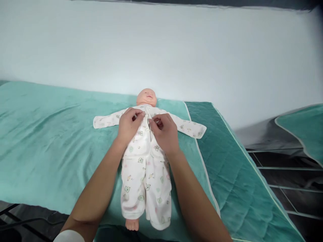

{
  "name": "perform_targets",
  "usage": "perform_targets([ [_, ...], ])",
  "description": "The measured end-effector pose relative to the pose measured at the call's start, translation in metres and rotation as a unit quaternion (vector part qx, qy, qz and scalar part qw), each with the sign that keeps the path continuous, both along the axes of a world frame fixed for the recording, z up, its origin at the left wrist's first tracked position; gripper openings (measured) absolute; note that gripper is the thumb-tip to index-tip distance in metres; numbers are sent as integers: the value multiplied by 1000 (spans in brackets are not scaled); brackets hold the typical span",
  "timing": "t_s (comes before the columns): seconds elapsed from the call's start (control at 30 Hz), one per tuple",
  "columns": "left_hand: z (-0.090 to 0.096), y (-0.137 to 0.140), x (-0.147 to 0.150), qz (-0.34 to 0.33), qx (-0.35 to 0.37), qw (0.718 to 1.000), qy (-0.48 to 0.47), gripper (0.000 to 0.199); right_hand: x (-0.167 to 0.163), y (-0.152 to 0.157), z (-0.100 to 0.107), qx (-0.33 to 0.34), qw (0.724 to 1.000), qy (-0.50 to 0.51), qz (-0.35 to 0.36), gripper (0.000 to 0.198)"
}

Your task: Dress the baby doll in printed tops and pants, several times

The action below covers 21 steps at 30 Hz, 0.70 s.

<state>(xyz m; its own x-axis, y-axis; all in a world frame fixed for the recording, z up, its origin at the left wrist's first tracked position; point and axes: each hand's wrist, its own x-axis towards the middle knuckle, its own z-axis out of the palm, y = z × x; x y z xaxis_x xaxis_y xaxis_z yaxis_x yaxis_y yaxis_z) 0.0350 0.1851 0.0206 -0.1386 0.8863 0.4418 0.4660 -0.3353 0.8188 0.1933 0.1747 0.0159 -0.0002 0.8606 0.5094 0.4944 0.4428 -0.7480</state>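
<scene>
A baby doll (146, 97) lies on its back, head toward the wall. It wears a white long-sleeved baby jacket (138, 145) with small animal prints and matching trousers (133, 183). One bare foot shows below a trouser leg. My left hand (130, 123) pinches the jacket's front edge at the upper chest. Close beside it, my right hand (164, 130) pinches the other front edge, thumb against fingers. The two edges lie near each other, and whether a fastener sits between the fingertips is too small to tell. Both sleeves stretch out sideways, with no doll hands showing.
A light green blanket (50, 148) covers the bed under the doll. To its right lies a darker quilted pad (227, 174). A white wall (161, 50) rises behind. Metal bed slats (290, 168) and another green cloth (302, 129) are at the far right.
</scene>
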Motion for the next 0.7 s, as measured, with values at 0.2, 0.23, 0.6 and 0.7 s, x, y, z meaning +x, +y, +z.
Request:
perform_targets([
  [0.2, 1, -4, 1, -26, -29, 999, 21, 7, 0, 0, 11, -111, 993, -45, -1, 16],
  [0.23, 2, -4, 1, -29, -43, 998, 20, 8, 0, 1, 13, -125, 992, -33, 0, 15],
  [0.6, 11, -3, 8, -58, -18, 998, 33, 8, 11, 16, 4, -207, 953, 212, 60, 16],
  [0.7, 17, -4, 15, -56, -48, 997, -17, 10, 8, 13, 2, -200, 949, 238, 58, 19],
])
